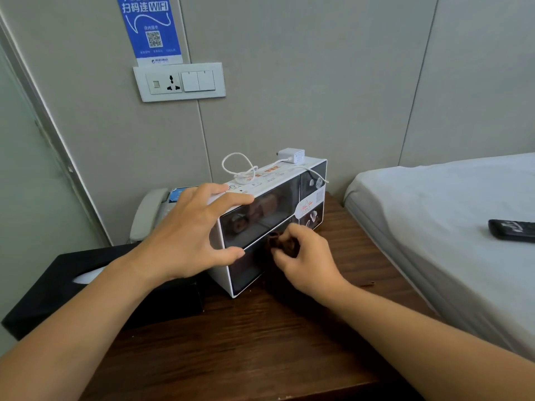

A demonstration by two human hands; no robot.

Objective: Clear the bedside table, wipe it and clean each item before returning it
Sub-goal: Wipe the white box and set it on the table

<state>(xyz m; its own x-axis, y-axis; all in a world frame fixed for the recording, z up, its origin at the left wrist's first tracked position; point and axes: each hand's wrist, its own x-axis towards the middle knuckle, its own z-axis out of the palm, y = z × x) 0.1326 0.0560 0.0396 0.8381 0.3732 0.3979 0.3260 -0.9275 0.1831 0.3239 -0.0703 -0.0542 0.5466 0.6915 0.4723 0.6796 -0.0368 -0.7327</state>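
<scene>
bedside table (260, 337): left hand (185, 235) steadies box (269, 215); right hand (304, 256) pinches cloth (282, 244).

Both bare forearms reach forward from the bottom corners and draw toward each other. The left hand (188, 230) is spread wide, back up, wrist straight. Its fingers (228, 199) lie flat over the top near corner of the box (272, 206), and its thumb (228, 253) presses the front face lower down, so the corner sits in the span between them. The right hand (307, 261) is lower and just beside it, knuckles up, fingers curled tight round a small bunched brown cloth (282, 241) held against the front of the box.
</scene>
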